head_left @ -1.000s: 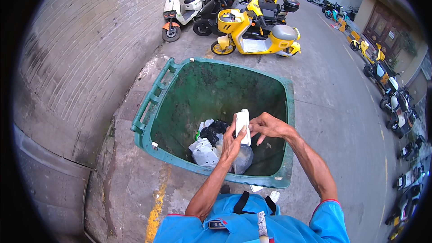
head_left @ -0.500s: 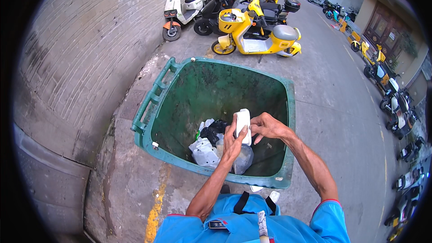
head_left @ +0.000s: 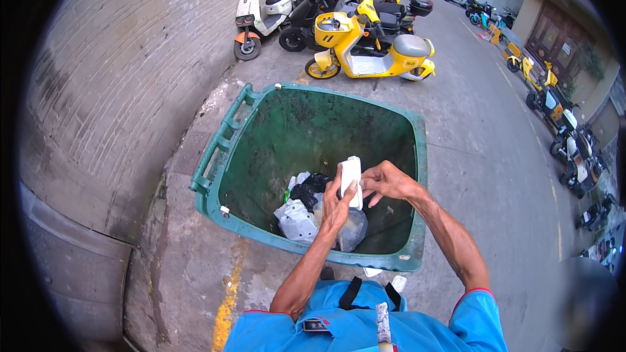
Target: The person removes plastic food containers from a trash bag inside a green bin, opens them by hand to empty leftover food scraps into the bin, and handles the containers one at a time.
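My left hand [head_left: 335,207] is closed round a white takeaway box [head_left: 351,173], thumb across its near face, above the mouth of a green wheeled bin [head_left: 313,251]. From the right, my right hand [head_left: 388,182] has its fingers bent against the box's right edge; their tips are partly hidden. Below my hands, low in the bin, lie a white plastic bag with dark dots [head_left: 297,223], a black bag [head_left: 304,192] and a clear plastic bag [head_left: 353,231] with something pale inside.
A brick wall [head_left: 137,58] runs along the left. Beyond the bin a yellow scooter [head_left: 391,58] stands crosswise before several others; more line the right roadside. White pieces [head_left: 399,282] lie beside the bin's near side. A cigarette [head_left: 383,326] juts up at the bottom edge.
My hands and the white box have barely moved. A dark blurred shape has come in at the lower right edge.
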Tool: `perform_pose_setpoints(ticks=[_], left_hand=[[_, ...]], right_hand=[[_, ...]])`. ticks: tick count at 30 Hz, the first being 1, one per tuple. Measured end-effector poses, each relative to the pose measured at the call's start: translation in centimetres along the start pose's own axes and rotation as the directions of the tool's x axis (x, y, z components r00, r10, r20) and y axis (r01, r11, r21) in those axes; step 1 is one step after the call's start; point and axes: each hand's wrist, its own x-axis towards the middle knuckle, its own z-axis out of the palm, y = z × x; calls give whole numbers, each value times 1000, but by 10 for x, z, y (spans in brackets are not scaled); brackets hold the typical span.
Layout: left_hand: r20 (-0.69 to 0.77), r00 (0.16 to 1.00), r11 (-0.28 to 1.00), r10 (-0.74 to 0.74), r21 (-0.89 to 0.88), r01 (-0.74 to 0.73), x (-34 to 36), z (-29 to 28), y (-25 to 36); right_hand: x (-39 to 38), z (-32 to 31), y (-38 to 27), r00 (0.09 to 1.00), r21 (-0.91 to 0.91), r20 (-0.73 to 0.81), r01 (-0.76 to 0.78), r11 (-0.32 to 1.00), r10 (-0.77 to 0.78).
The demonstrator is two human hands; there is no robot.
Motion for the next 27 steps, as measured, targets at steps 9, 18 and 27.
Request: perform_pose_setpoints(ticks=[9,18,27], left_hand=[[28,998,956,-60,-285,65,1,2,9],[256,961,505,-102,-819,272,5,-10,-7],[340,928,499,-151,-784,369,14,-22,-3]], right_hand=[[0,15,-11,981,-136,-191,15,991,-41],[-1,28,-40,963,-721,-132,70,689,-237],[-3,21,-15,841,-796,65,368,480,-537]])
